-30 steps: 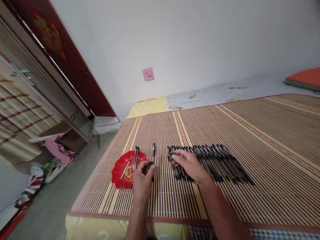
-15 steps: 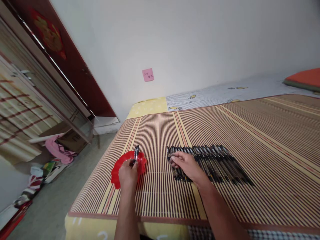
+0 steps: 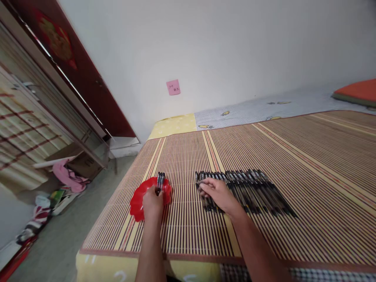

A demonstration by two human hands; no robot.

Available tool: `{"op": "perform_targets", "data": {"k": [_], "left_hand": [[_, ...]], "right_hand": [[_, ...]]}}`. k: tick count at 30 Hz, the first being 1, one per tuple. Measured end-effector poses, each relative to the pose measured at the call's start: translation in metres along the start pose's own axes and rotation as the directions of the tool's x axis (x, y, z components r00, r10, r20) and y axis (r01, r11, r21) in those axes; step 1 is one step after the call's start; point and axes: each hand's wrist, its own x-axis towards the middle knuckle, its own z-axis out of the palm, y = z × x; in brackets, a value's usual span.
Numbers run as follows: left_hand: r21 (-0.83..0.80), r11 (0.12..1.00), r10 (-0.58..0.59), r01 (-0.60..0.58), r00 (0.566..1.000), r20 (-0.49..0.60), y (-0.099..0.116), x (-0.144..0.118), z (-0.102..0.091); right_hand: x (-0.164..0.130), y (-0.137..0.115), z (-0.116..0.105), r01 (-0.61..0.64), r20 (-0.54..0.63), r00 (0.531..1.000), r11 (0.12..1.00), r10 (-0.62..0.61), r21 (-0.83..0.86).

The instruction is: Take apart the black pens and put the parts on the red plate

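Note:
My left hand (image 3: 153, 201) is closed around a small bundle of black pens (image 3: 160, 179). Their upper ends point away from me, and my fingers cover the lower parts. Beneath this hand lies a red dish (image 3: 137, 201) with a wavy rim, partly hidden by the hand. To the right, a long row of black pens (image 3: 252, 192) lies side by side on the striped mat (image 3: 182, 227). My right hand (image 3: 214, 192) is closed in a pinch at the row's left end, on a pen (image 3: 197, 186) that is mostly covered by the fingers.
The mat covers a bed with yellow and checked bedding (image 3: 173, 124). A pink note (image 3: 173, 87) is stuck to the white wall behind. An orange folded cloth (image 3: 357, 91) lies at the far right. Left of the bed are a dark red door (image 3: 88, 74) and floor clutter (image 3: 70, 176).
My left hand has shifted slightly to the right over the dish, and one more pen end shows in its bundle. My right hand stays at the row's left end.

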Motion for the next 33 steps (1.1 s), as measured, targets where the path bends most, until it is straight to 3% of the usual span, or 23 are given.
{"op": "perform_targets", "data": {"k": [9, 16, 18, 20, 23, 25, 28, 33], "left_hand": [[-0.021, 1.000, 0.015, -0.016, 0.999, -0.034, 0.000, -0.002, 0.001], [-0.094, 0.992, 0.065, -0.081, 0.984, -0.165, -0.005, -0.010, -0.003], [-0.127, 0.984, 0.089, -0.127, 0.959, -0.270, -0.004, -0.015, -0.004], [-0.149, 0.963, 0.149, -0.224, 0.905, -0.398, 0.002, -0.024, -0.004], [-0.176, 0.887, 0.290, -0.427, 0.811, -0.507, 0.019, -0.047, 0.003], [-0.203, 0.819, 0.390, -0.537, 0.779, -0.491, 0.034, -0.065, 0.013], [-0.259, 0.751, 0.495, -0.607, 0.778, -0.388, 0.054, -0.090, 0.031], [-0.306, 0.799, 0.486, -0.518, 0.855, -0.179, 0.065, -0.102, 0.048]], "right_hand": [[-0.001, -0.008, 0.003, -0.009, -0.021, 1.000, 1.000, 0.009, 0.017], [0.000, -0.009, -0.002, 0.007, -0.125, 0.992, 0.995, 0.005, 0.097], [0.002, -0.011, -0.003, 0.026, -0.204, 0.979, 0.990, 0.002, 0.136], [0.004, -0.012, -0.004, 0.069, -0.314, 0.950, 0.980, -0.007, 0.187], [0.005, -0.014, -0.008, 0.176, -0.498, 0.867, 0.939, -0.005, 0.297], [0.003, -0.015, -0.012, 0.268, -0.589, 0.808, 0.889, 0.002, 0.371], [0.000, -0.019, -0.020, 0.380, -0.660, 0.751, 0.803, 0.022, 0.459], [-0.002, -0.021, -0.035, 0.465, -0.717, 0.690, 0.701, 0.096, 0.541]]}}
